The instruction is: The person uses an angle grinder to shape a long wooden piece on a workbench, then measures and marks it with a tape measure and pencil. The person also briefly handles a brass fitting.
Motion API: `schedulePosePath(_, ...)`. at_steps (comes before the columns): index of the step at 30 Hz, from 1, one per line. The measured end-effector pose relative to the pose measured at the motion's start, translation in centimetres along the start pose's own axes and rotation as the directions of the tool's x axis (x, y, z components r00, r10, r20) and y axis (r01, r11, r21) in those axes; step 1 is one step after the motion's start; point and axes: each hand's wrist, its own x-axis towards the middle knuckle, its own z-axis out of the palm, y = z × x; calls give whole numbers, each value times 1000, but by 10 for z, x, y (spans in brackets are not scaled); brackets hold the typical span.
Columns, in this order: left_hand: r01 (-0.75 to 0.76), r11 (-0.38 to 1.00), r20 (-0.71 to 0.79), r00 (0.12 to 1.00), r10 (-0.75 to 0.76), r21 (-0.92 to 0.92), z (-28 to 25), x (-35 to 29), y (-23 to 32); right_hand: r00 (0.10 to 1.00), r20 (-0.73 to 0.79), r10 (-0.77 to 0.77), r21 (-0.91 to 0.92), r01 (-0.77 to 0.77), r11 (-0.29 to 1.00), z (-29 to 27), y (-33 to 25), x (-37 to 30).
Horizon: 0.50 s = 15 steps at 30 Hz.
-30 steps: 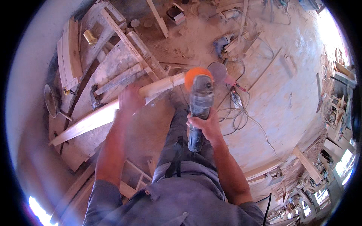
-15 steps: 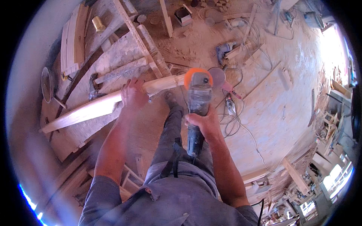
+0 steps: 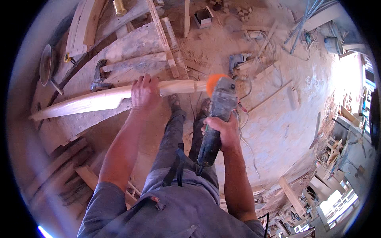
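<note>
A long, pale, shaped wooden piece (image 3: pixel 91 102) lies across the workbench, and its right end sticks out past the bench edge. My left hand (image 3: pixel 145 93) is closed over it near the middle. My right hand (image 3: pixel 224 131) is wrapped round the body of a grey and black angle grinder (image 3: pixel 223 104). The grinder's orange disc (image 3: pixel 215 82) is at the right end of the wood. The grinder head hides part of the disc, and I cannot tell whether disc and wood touch.
On the worn workbench (image 3: pixel 135 41) lie a dark metal tool (image 3: pixel 101 86), a yellow tape measure (image 3: pixel 68 58) and a brass-coloured cup (image 3: pixel 119 7). A power drill (image 3: pixel 238 59), cables (image 3: pixel 274 69) and offcuts are on the dusty floor. Timber (image 3: pixel 291 194) is piled at the lower right.
The view has shifted. The grinder has moved right and tilted, its head leaning right. The wood lies more level, its narrow right end now showing beside the disc. Both hands keep their hold.
</note>
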Motion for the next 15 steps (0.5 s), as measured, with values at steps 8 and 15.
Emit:
schedulePosePath(8,1,1000,-68,998,-2,-18,-5,-6,8,999,37,-15,-88,18,996,8,13,-13)
schedulePosePath(15,6,1000,-123,992,-9,-24,-8,-12,11,1000,16,-15,26,15,1000,8,2,-5)
